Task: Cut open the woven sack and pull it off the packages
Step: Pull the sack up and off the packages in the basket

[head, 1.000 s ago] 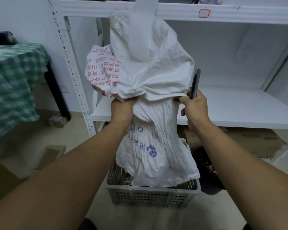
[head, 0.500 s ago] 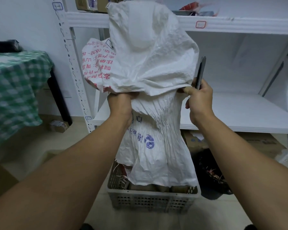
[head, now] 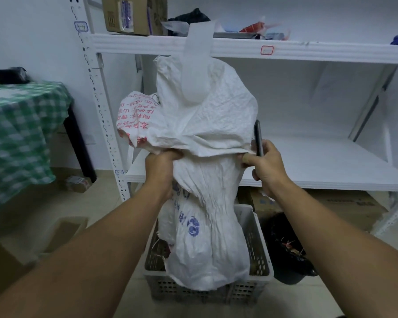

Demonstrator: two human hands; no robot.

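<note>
Over the grey crate (head: 261, 253) on the floor, our left hand (head: 160, 167) and right hand (head: 264, 165) each fisted tight on the bunched white sack (head: 207, 125), its lower end hanging into the crate, a dark knife (head: 258, 136) upright in our right fist, white shelf (head: 308, 161) behind.

I see the white woven sack (head: 202, 180) bunched and held upright, its crumpled upper part folded over like a hood, with red print on the left flap and blue print lower down. Its frayed bottom end hangs into the grey crate (head: 261, 260). The packages themselves are hidden from me.
</note>
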